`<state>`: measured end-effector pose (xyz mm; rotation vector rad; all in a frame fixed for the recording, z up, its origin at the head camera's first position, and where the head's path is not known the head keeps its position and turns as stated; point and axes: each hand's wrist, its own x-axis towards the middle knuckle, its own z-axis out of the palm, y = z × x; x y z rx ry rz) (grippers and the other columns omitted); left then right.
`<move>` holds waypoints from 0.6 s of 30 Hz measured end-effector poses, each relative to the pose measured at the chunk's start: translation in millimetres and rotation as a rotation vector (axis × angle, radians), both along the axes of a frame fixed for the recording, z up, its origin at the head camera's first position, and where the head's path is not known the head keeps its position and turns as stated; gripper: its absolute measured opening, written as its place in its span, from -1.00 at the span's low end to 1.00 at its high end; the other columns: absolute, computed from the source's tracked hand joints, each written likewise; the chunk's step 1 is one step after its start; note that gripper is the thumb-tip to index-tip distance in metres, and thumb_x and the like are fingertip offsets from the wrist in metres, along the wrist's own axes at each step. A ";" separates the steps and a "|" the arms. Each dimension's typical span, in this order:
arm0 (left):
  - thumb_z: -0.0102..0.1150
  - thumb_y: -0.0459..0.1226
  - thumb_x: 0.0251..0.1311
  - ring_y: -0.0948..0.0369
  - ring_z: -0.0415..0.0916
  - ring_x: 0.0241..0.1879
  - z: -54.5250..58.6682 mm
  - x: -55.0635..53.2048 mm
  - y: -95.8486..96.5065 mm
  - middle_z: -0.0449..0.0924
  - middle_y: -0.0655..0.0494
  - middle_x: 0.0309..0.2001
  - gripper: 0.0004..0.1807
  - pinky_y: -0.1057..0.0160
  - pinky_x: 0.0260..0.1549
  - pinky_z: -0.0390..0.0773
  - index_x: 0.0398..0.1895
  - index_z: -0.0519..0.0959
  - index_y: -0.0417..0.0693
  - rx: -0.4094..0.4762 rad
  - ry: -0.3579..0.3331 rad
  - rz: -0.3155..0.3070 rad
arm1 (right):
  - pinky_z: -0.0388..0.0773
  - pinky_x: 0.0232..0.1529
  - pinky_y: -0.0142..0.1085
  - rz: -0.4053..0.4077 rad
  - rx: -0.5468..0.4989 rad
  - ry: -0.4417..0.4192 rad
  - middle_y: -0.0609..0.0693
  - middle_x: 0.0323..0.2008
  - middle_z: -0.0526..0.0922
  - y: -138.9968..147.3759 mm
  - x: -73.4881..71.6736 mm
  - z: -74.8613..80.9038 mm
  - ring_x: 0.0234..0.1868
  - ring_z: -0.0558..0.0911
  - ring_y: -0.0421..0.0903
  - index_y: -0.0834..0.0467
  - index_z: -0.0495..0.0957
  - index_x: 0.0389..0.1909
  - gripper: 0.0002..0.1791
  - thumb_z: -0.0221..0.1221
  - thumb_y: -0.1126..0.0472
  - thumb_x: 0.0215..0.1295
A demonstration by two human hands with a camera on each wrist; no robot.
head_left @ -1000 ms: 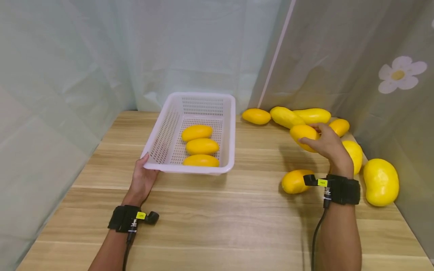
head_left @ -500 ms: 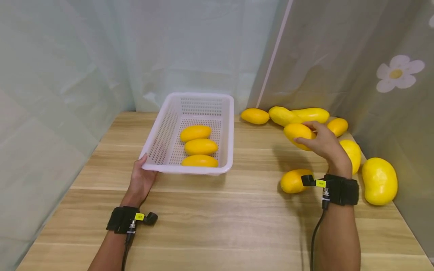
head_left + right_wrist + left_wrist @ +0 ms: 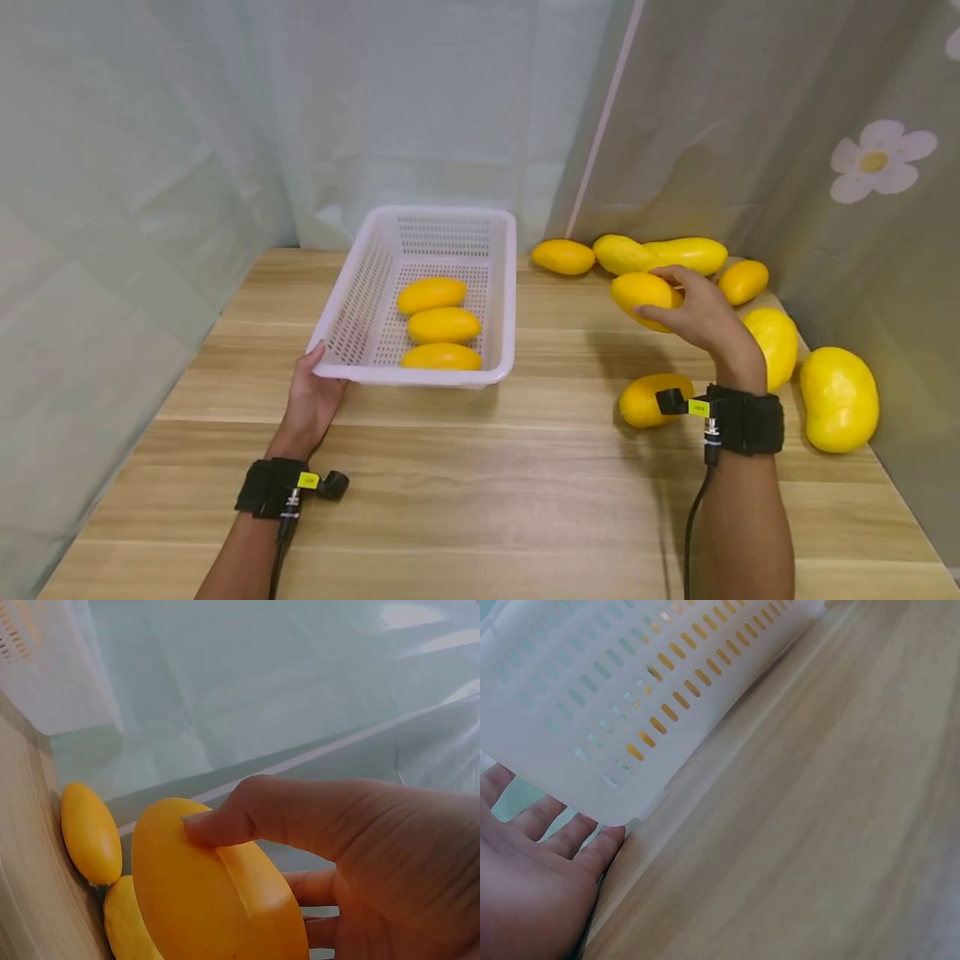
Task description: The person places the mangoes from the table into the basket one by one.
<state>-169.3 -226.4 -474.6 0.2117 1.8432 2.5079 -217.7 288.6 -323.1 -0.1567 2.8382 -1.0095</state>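
Observation:
A white perforated plastic basket stands on the wooden table, with three yellow mangoes lying crosswise in it. My left hand grips the basket's near left corner, thumb on the rim; in the left wrist view its fingers reach behind the basket wall. My right hand holds another mango above the table, right of the basket. The right wrist view shows the thumb pressed on this mango's upper side and fingers behind it. One mango lies on the table just in front of my right hand.
Along the back edge lie a mango and two long yellow fruits. On the right are a small mango and two large yellow fruits. Curtains hang behind and beside the table.
My right hand has moved left with the mango, toward the basket. My left hand stays on the basket corner, and the basket keeps its place.

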 end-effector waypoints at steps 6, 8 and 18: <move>-0.38 0.14 0.50 0.06 -0.05 0.51 -0.4 -0.2 -0.1 -0.12 0.10 0.62 -0.33 0.25 0.37 0.14 0.64 -0.05 0.35 0.003 -0.002 0.001 | 0.23 0.29 0.23 0.011 0.025 0.012 0.35 0.42 0.27 -4.9 2.5 3.2 0.34 0.31 0.31 0.29 0.16 0.52 -0.09 0.30 -0.09 0.33; -0.39 0.14 0.50 0.06 -0.05 0.51 -0.5 -0.3 -0.1 -0.12 0.10 0.62 -0.33 0.25 0.37 0.13 0.64 -0.05 0.35 0.002 0.000 -0.001 | 0.24 0.28 0.23 0.012 0.034 0.013 0.35 0.42 0.27 -6.3 3.1 4.3 0.34 0.31 0.31 0.29 0.17 0.52 -0.09 0.30 -0.09 0.33; -0.37 0.14 0.49 0.06 -0.04 0.50 -0.3 -0.8 0.1 -0.11 0.10 0.62 -0.32 0.23 0.37 0.12 0.64 -0.04 0.33 0.004 -0.001 0.005 | 0.24 0.28 0.22 0.017 0.054 0.026 0.36 0.43 0.26 -11.6 6.0 8.4 0.34 0.32 0.32 0.30 0.17 0.51 -0.09 0.29 -0.11 0.33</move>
